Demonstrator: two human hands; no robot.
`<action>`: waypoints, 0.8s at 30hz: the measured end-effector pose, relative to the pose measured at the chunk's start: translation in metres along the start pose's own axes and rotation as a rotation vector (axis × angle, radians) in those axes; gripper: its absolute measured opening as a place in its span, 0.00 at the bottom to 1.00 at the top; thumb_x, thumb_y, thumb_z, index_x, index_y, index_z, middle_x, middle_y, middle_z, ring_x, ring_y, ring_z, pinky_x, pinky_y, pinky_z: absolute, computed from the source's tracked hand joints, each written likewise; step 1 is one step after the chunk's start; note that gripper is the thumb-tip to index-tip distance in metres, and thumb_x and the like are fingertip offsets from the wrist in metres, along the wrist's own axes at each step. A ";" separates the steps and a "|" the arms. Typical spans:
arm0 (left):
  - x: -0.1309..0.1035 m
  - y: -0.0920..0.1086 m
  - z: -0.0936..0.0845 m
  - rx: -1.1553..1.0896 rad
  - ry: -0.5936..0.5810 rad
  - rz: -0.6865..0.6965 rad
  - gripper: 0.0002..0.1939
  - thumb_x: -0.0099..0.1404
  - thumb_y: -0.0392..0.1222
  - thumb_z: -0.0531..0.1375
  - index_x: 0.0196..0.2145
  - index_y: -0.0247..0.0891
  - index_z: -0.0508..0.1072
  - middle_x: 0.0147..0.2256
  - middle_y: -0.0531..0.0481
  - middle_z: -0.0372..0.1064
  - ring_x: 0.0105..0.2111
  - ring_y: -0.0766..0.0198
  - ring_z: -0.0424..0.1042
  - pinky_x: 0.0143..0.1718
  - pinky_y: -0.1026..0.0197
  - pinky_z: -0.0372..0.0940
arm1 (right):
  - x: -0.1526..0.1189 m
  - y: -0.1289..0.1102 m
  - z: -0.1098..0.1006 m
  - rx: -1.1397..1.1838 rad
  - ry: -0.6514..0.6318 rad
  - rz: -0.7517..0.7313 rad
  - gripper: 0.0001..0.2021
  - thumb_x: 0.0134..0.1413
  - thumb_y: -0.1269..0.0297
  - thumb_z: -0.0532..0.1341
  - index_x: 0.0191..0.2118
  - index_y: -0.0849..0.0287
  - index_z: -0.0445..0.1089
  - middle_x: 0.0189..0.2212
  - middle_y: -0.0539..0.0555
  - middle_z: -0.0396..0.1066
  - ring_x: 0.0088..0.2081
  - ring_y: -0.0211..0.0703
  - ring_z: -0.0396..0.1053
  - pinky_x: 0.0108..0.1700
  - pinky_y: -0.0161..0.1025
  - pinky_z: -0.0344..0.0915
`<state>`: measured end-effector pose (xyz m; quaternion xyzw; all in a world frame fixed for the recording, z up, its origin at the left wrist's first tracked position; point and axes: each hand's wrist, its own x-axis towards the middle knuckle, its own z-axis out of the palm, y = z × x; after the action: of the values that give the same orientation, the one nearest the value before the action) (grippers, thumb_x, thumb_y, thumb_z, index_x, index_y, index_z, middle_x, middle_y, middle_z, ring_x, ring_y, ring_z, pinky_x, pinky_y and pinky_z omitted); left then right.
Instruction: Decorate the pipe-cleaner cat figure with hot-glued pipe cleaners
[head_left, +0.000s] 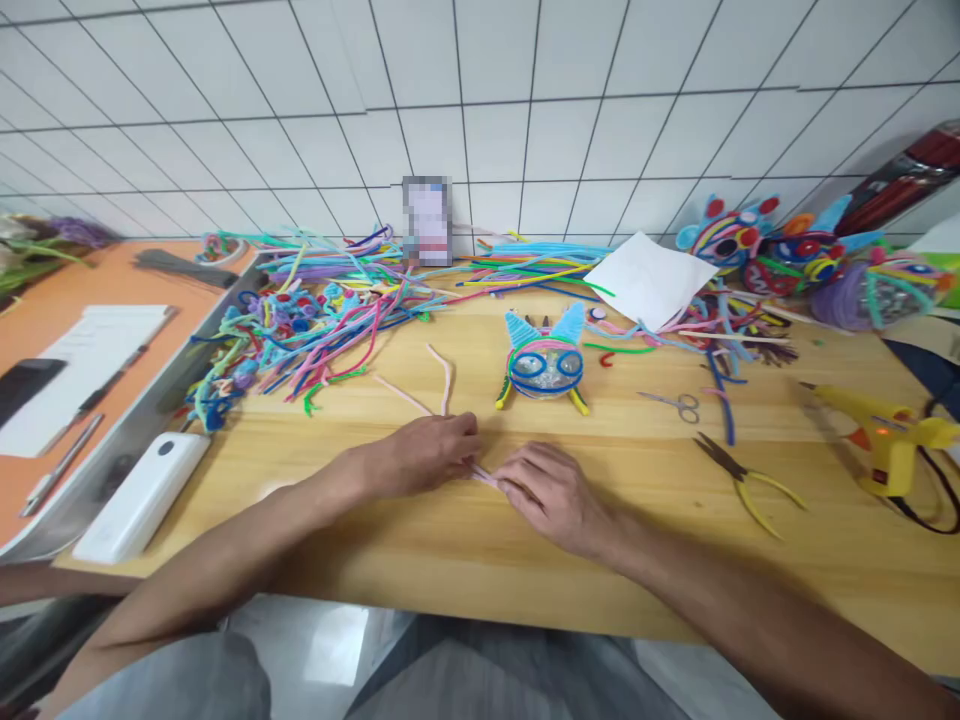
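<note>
Two pale pink pipe cleaners (447, 378) run between my hands, their free ends spread apart beyond the left one. My left hand (431, 450) is closed on them around the middle. My right hand (559, 495) pinches the near ends, and a short pink stretch shows in the gap. Just past my hands stands a cat-like figure (546, 365) with a clear body, light blue pipe-cleaner ears and blue rings for eyes. Its yellow-and-green legs touch the wooden table (360, 540). How the strands cross inside my fingers is hidden.
Pipe cleaners (322, 330) are heaped along the back left. Rightward lie small scissors (671, 403), yellow-handled pliers (746, 480) and a yellow glue gun (885, 435). White paper (651, 280) and several finished figures (806, 255) sit behind. A white power bank (142, 498) lies left.
</note>
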<state>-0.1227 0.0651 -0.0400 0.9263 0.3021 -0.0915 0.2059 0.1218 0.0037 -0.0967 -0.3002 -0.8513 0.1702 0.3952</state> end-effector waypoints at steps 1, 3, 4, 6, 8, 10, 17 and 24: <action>0.001 -0.002 0.004 0.005 0.023 0.024 0.05 0.78 0.37 0.60 0.44 0.40 0.76 0.48 0.45 0.75 0.42 0.59 0.80 0.43 0.60 0.71 | 0.000 0.000 0.001 -0.010 -0.004 0.011 0.06 0.75 0.71 0.59 0.43 0.56 0.73 0.35 0.52 0.79 0.36 0.42 0.73 0.43 0.41 0.67; 0.002 -0.005 0.009 0.031 0.065 0.060 0.08 0.80 0.38 0.57 0.44 0.39 0.77 0.47 0.45 0.76 0.43 0.58 0.80 0.44 0.59 0.71 | -0.001 0.001 0.001 -0.038 -0.015 0.040 0.05 0.75 0.69 0.60 0.45 0.56 0.73 0.37 0.53 0.79 0.38 0.44 0.74 0.45 0.42 0.68; 0.002 -0.005 0.010 0.044 0.083 0.071 0.10 0.81 0.38 0.56 0.44 0.39 0.77 0.46 0.45 0.76 0.43 0.58 0.80 0.45 0.58 0.71 | -0.001 0.001 0.002 -0.052 -0.021 0.056 0.04 0.75 0.68 0.61 0.47 0.56 0.73 0.38 0.54 0.80 0.40 0.45 0.75 0.46 0.43 0.69; 0.001 -0.003 0.011 0.073 0.116 0.079 0.11 0.81 0.37 0.54 0.45 0.39 0.76 0.46 0.44 0.77 0.44 0.57 0.79 0.46 0.58 0.72 | -0.002 0.001 0.002 -0.071 -0.032 0.081 0.05 0.73 0.65 0.63 0.51 0.57 0.73 0.41 0.56 0.80 0.42 0.47 0.76 0.48 0.45 0.69; -0.001 -0.001 0.009 0.092 0.151 0.081 0.11 0.81 0.35 0.52 0.46 0.39 0.75 0.47 0.44 0.78 0.44 0.57 0.80 0.45 0.58 0.72 | -0.003 0.001 0.002 -0.085 -0.042 0.092 0.09 0.71 0.62 0.66 0.52 0.58 0.72 0.41 0.57 0.80 0.44 0.49 0.76 0.49 0.47 0.70; -0.003 0.000 0.007 0.092 0.185 0.094 0.12 0.81 0.33 0.51 0.46 0.39 0.75 0.45 0.44 0.79 0.42 0.57 0.80 0.44 0.58 0.73 | -0.003 0.002 0.003 -0.107 -0.057 0.102 0.11 0.70 0.61 0.68 0.52 0.59 0.73 0.40 0.56 0.80 0.43 0.49 0.77 0.49 0.46 0.70; -0.001 -0.004 0.007 0.087 0.268 0.174 0.14 0.81 0.34 0.50 0.44 0.40 0.75 0.38 0.47 0.80 0.37 0.59 0.80 0.40 0.58 0.73 | -0.002 0.007 0.004 -0.150 -0.025 0.128 0.10 0.77 0.64 0.60 0.40 0.56 0.75 0.31 0.51 0.80 0.35 0.41 0.76 0.43 0.41 0.66; -0.007 -0.036 0.010 0.170 0.282 0.121 0.16 0.81 0.37 0.50 0.45 0.41 0.79 0.39 0.46 0.81 0.38 0.56 0.82 0.42 0.57 0.75 | -0.005 0.012 0.002 -0.236 -0.021 0.120 0.12 0.78 0.64 0.58 0.39 0.56 0.75 0.29 0.49 0.81 0.32 0.40 0.77 0.41 0.40 0.65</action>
<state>-0.1504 0.0832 -0.0590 0.9605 0.2629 0.0266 0.0877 0.1274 0.0095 -0.1075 -0.3934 -0.8500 0.0954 0.3371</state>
